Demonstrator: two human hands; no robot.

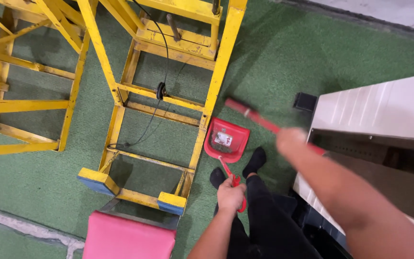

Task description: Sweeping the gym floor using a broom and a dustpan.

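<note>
Our left hand (230,195) is closed tight around the handle of the red dustpan (226,139), which sits on the green carpet (283,62) just ahead of that grip. Our blurry right hand (291,140) grips a red stick (259,118) that pokes out above the pan.

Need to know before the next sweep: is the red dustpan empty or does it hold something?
Not empty. The dustpan rests on the green floor with a small white-and-red scrap in its tray. The left hand grips its handle.
</note>
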